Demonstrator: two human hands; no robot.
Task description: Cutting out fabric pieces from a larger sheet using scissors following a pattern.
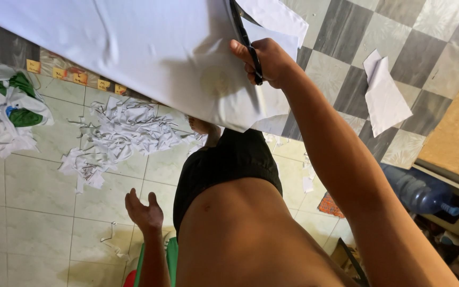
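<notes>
A right hand (265,62), fingers closed through black scissors (248,45), cuts white fabric (134,48) spread on the checked table (346,32); the left hand (144,211) hangs open, holding nothing; steadying the cloth would likely keep the cut straight; small yellow tags (81,78) line the table's left edge.
</notes>
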